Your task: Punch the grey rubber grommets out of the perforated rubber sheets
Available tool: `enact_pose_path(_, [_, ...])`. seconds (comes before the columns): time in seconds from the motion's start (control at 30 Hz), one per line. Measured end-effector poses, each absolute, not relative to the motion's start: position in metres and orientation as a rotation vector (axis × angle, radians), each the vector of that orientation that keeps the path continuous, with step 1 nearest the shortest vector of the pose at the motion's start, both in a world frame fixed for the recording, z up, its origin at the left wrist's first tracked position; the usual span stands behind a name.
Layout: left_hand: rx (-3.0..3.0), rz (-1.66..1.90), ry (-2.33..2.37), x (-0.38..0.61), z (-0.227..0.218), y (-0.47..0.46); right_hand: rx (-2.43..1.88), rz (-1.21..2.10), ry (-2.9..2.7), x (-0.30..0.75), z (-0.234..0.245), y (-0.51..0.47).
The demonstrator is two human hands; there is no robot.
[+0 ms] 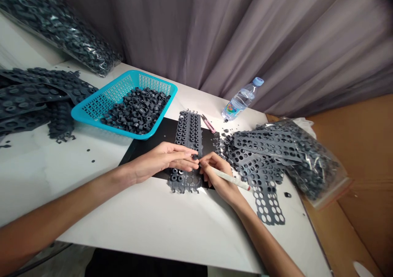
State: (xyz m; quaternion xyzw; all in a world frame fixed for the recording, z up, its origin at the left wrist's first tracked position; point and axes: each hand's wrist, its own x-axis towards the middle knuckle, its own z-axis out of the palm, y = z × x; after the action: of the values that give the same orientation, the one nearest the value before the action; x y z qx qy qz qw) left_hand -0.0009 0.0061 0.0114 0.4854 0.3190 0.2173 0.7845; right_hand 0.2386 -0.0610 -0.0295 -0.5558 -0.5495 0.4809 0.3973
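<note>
Grey rubber makes up the moulded sheet (188,131), a strip studded with rows of small rings. It lies lengthwise on a black mat (144,146) on the white surface (138,219). The left hand (162,158) rests open and flat across the sheet's middle, fingers stretched out and pressing it down. The right hand (216,174) is closed around a white stick (235,180), held like a pen, its tip meeting the sheet just beside the left fingertips. The near end of the sheet seems to show empty holes. To the left stands a turquoise basket (92,114) heaped with loose rings (135,110). Right of the hands lies a pile of emptied sheets (264,154), partly spilling from a clear bag (322,172). Pink snips (208,123) and a water bottle (241,100) lie beyond the sheet, near the grey curtain (215,31).
</note>
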Motion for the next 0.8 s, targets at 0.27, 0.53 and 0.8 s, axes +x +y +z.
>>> enact_pose_path(0.27, [1.135,0.55,0.665,-0.002,0.025,0.003,-1.39,1.213,-1.408,0.239,-0.03,-0.061])
enact_pose_path(0.53, [1.964,1.331,1.336,-0.029,0.041,0.021,-1.4,1.228,-1.41,0.239,-0.029,-0.06])
enact_pose_path(0.8, [2.725,1.348,1.398,-0.027,0.018,0.032,-1.36,0.972,-1.367,0.244,-0.034,-0.065])
